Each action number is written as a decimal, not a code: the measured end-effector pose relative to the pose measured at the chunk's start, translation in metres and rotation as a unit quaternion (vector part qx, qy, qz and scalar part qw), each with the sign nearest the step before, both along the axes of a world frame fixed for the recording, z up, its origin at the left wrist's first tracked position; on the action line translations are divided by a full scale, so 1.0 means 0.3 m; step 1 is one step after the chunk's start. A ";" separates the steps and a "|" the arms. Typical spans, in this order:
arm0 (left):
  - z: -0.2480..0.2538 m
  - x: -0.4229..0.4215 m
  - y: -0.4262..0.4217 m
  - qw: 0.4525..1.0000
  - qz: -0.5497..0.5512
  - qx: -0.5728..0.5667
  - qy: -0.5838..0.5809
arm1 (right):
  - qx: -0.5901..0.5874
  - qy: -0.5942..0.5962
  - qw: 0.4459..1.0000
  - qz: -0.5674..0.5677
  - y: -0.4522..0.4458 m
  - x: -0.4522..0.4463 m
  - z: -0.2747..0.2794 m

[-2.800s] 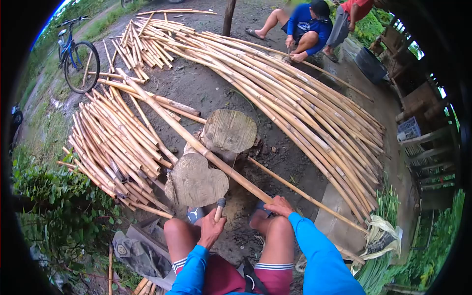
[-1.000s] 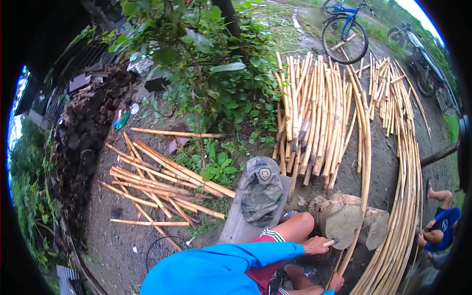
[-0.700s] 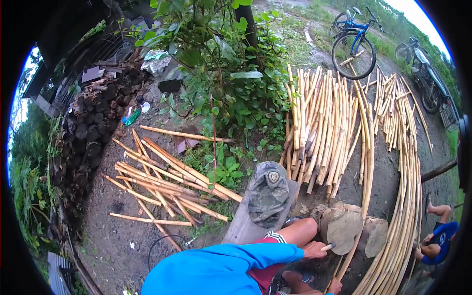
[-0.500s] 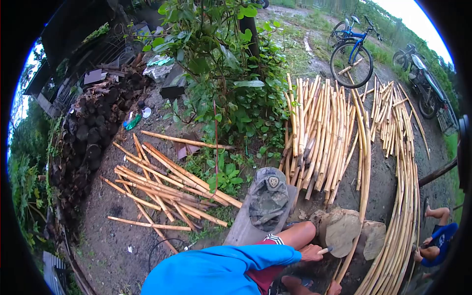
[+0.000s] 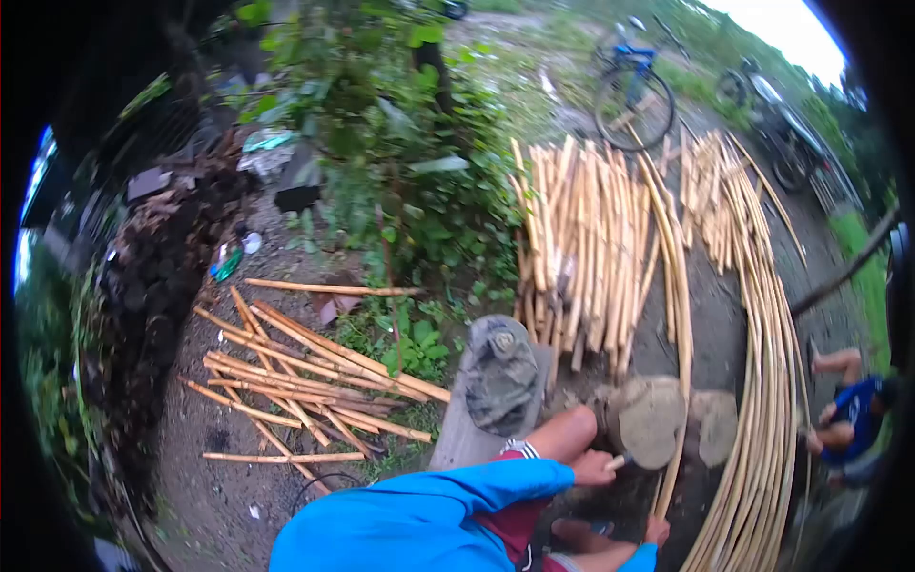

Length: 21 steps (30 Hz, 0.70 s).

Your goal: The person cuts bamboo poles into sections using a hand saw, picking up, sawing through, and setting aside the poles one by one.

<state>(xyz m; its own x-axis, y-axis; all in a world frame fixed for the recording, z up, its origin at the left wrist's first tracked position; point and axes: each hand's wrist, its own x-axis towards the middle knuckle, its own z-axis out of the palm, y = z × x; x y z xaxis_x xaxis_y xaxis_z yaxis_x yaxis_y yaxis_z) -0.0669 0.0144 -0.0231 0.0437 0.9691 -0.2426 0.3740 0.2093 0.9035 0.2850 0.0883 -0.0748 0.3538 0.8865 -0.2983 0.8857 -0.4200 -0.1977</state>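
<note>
My left hand [image 5: 593, 468] is closed around a pale-handled tool [image 5: 618, 462]. The tool's dark far end points at the sawn face of a log [image 5: 650, 424], and its kind is not clear. Lower down, my right hand [image 5: 657, 530] grips the near end of a long bamboo pole [image 5: 679, 434]. That pole runs past the log's right side and away over the ground. My bent knee [image 5: 570, 432] is just left of the log. A camouflage cap [image 5: 503, 377] lies on a wooden board [image 5: 456, 431] beside it.
Bamboo poles [image 5: 591, 248] lie stacked ahead, with a long bundle [image 5: 762, 381] to the right and loose pieces [image 5: 305, 381] to the left. A second log [image 5: 713, 429] is beside the first. A bicycle [image 5: 634, 100] and motorcycle [image 5: 786, 133] stand behind. Another person [image 5: 850, 419] sits far right.
The view has shifted, so most things appear further left and slightly higher. More of my right forearm and sleeve shows. Both hands keep their hold on the tool and the pole.
</note>
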 end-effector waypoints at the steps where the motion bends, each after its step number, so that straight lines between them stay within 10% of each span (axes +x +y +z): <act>1: -0.002 0.006 0.000 1.000 0.016 -0.002 0.019 | 0.000 -0.013 1.000 -0.009 -0.003 0.007 -0.024; 21: 0.006 0.036 0.081 0.998 -0.032 -0.026 0.041 | -0.033 0.004 0.995 -0.096 -0.113 -0.019 0.121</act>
